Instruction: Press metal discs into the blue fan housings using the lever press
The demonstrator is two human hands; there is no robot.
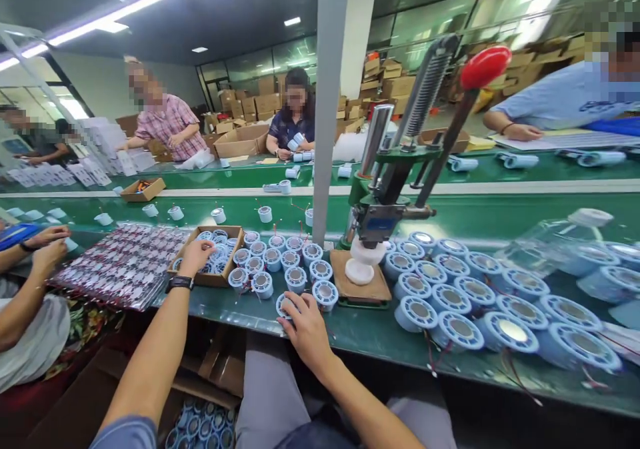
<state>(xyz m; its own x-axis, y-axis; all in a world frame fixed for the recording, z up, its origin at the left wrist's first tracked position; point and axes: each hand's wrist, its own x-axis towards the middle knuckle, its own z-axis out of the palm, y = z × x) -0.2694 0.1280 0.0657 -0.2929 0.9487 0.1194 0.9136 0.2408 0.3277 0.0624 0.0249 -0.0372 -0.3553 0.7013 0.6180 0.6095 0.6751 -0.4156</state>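
Observation:
My left hand (pixel 197 257) is over a cardboard box (pixel 241 237) of light blue plastic rings (pixel 220 256). Its fingers are drawn together, and what they pinch is hidden. On the near edge of the bench, my right hand (pixel 307 326) has its fingers curled around a light blue round housing (pixel 284 306), partly covered by the hand. Several similar housings (pixel 273 258) with grey discs in their tops stand just beyond it. To their right is a hand lever press (pixel 380 216) with a red knob, its white pad above a white round block (pixel 359 272).
More housings (pixel 453 298) crowd the bench right of the press, near a clear plastic bottle (pixel 545 239). A stack of wrapped parts (pixel 125 262) lies left, beside a co-worker's hands (pixel 50 246). A grey post (pixel 327 102) rises before the green conveyor (pixel 240 202). Other people work across it.

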